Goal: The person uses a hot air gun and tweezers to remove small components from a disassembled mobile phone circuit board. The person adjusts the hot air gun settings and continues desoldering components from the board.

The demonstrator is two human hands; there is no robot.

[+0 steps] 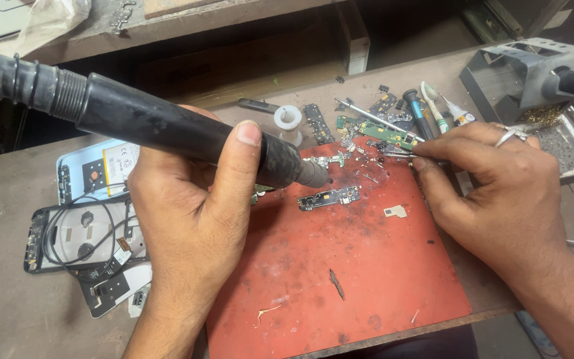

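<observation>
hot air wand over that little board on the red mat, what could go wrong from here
1. The hot air wand in the left hand points at the small board, which lies loose on the red mat; air could shift it.
2. Tiny loose parts lie close by and might scatter.
3. The right hand, holding tweezers, sits near the nozzle, so fingers may get burnt.

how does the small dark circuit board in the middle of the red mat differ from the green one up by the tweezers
The dark circuit board lies alone on bare red mat; the green circuit board sits at the mat's top edge among loose parts and tools. The dark one lies just below the hot air tool's nozzle in the left hand; the green one lies by the tweezers in the right hand. Both are small, narrow strips.
</observation>
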